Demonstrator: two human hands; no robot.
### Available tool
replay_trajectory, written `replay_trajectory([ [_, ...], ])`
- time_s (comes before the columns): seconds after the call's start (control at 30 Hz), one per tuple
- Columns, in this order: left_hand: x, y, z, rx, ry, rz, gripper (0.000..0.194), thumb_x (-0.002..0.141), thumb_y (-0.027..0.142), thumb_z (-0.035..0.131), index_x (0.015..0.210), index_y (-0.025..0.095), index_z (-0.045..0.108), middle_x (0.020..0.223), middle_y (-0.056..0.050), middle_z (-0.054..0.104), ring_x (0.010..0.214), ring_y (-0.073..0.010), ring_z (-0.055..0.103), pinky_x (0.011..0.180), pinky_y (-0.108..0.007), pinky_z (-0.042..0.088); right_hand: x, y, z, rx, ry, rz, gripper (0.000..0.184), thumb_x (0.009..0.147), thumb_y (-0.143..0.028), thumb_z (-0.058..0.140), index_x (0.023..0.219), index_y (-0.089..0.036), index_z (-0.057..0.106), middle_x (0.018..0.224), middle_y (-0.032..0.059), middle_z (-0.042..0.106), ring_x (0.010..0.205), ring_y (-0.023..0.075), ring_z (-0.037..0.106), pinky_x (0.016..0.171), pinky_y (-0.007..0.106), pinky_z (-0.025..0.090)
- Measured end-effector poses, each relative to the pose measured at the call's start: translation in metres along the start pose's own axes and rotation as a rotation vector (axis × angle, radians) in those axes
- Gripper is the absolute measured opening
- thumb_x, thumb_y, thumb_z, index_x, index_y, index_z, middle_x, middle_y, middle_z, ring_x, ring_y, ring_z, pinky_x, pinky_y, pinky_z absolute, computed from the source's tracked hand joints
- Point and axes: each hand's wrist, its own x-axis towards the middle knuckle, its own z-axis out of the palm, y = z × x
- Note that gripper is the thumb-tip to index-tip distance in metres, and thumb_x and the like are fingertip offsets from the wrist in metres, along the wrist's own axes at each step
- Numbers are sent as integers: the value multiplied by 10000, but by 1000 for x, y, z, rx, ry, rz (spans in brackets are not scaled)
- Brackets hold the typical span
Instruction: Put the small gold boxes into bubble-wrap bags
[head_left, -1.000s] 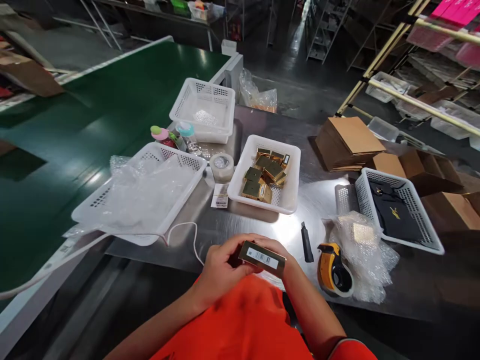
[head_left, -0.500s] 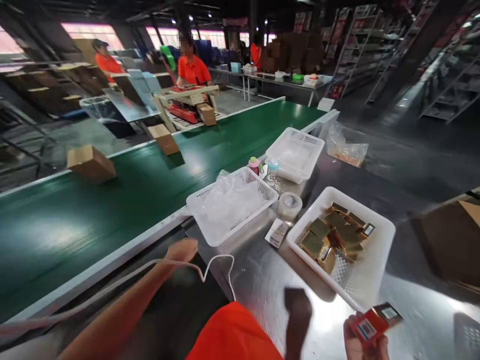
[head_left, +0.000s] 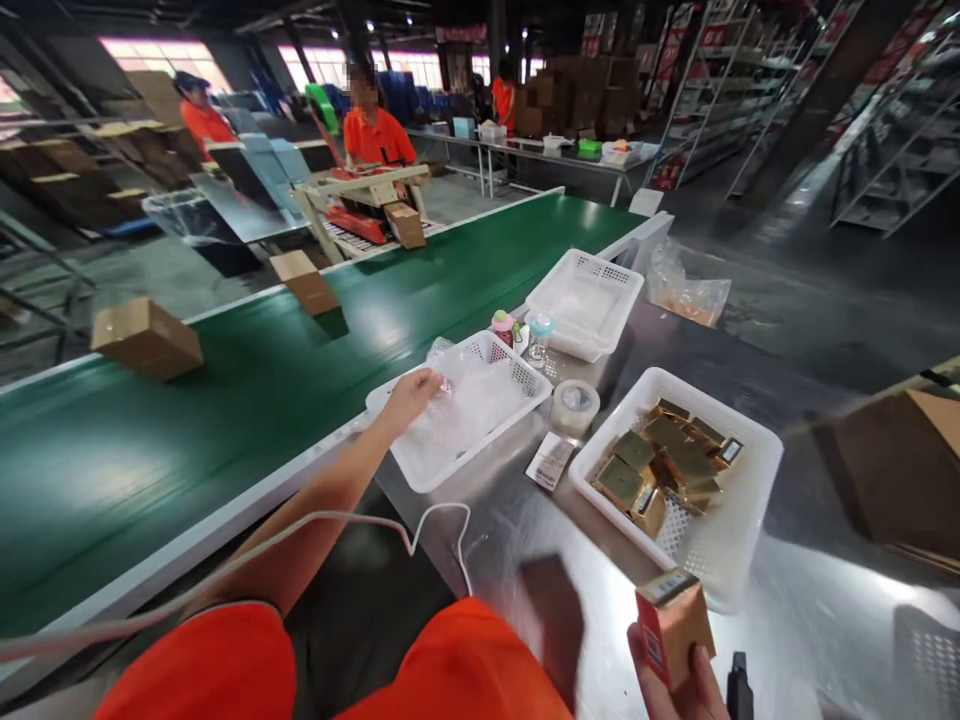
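A packer's left hand (head_left: 411,392) stretches forward, arm nearly straight, into the bag basket (head_left: 517,372) at the bench's left edge beside the conveyor (head_left: 225,400), fingers curled loosely on the clear bags (head_left: 465,400) without yet pinching one. The right hand (head_left: 679,685), at the bench's near edge and low in the view, has its grip closed around a small box (head_left: 671,625), held upright with its barcoded end up. More gold boxes (head_left: 664,465) lie heaped in a white tray (head_left: 750,440) toward the middle of the bench, a tape roll (head_left: 575,405) between tray and basket. Judged from here, a clean pick would mean pinching a single bag by its top edge and lifting it free of the pile, keeping the box steady and near. Cartons (head_left: 146,337) ride the belt; co-workers in orange (head_left: 375,130) stand beyond it.
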Motion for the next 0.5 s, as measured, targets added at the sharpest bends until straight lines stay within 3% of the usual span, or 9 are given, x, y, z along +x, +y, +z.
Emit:
replay_trajectory([
  [0.1, -27, 28, 25, -399, -137, -8, 424, 829, 546, 539, 922, 139, 615, 926, -117, 711, 904, -270, 684, 800, -417, 541, -6, 13, 26, 44, -84, -19, 363, 556, -489, 866, 845, -300, 756, 912, 19, 776, 862, 253, 723, 819, 459, 593],
  [0.23, -69, 61, 57, -1095, -471, -252, 218, 766, 280, 691, 915, 137, 623, 916, -104, 729, 944, -313, 694, 880, -535, 524, -24, 21, 70, -75, -404, -108, 415, 659, -527, 795, 1020, -333, 727, 1124, 46, 733, 1124, 277, 639, 1036, 553, 438],
  [0.3, -86, 72, 68, -1126, -675, -354, 205, 741, 207, 708, 910, 112, 642, 853, -106, 735, 871, -299, 708, 862, -513, 539, -36, 14, 89, -112, -515, -175, 505, 640, -512, 804, 1100, -331, 701, 1244, 55, 678, 1260, 284, 542, 1081, 542, 390],
  [0.37, -99, 79, 77, -1057, -888, -406, 245, 694, 165, 745, 907, 90, 649, 806, -108, 732, 786, -270, 713, 803, -444, 564, -47, 3, 101, -167, -579, -248, 576, 567, -496, 840, 1095, -308, 706, 1246, 65, 675, 1275, 300, 525, 1082, 519, 390],
  [0.43, -109, 83, 84, -977, -1055, -426, 291, 643, 152, 789, 884, 91, 637, 782, -92, 721, 729, -231, 704, 729, -363, 572, -56, -8, 104, -252, -606, -254, 595, 497, -451, 872, 1045, -270, 726, 1162, 78, 712, 1161, 316, 606, 1028, 495, 443],
  [0.5, -115, 82, 92, -911, -1132, -426, 336, 603, 169, 831, 848, 109, 609, 769, -60, 705, 690, -186, 686, 673, -299, 561, -63, -14, 100, -368, -611, -217, 563, 467, -378, 886, 989, -228, 737, 1027, 82, 749, 961, 304, 687, 906, 457, 518],
])
